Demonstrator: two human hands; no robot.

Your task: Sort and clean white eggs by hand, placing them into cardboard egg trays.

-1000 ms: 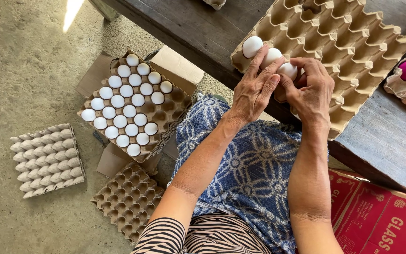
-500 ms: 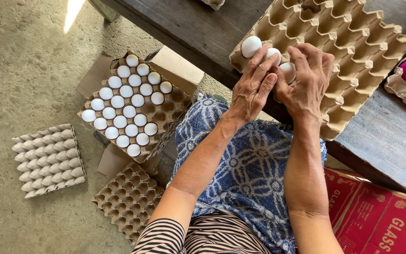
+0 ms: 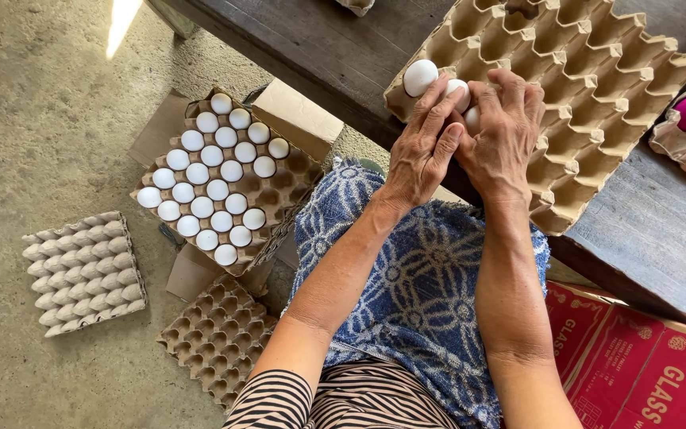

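1. The step in hand, as judged from the frame, is the loading of white eggs into the near-left corner of the brown tray (image 3: 597, 87) on the dark wooden table (image 3: 660, 254).
2. One egg (image 3: 420, 77) is already seated in the corner cup; a second egg (image 3: 459, 89) is covered by the fingertips of the left hand (image 3: 421, 151); a third egg (image 3: 472, 117) is seen between the two hands.
3. The left hand is laid palm down with fingers extended and close together, the tips resting on the second egg (a true pinch cannot be told).
4. The right hand (image 3: 506, 135) is arched over the tray's near edge, fingers curled downward and held together; whether the third egg is gripped by it cannot be told.
5. Both forearms are raised from the lap, over a blue patterned cloth (image 3: 414, 286), and brought together at the wrists.
6. The next move would call for each egg to be lowered squarely into its own cup and released gently, so that shells are not knocked together.
7. A carton of white eggs (image 3: 216, 179) lies on the floor to the left (well apart from the hands).
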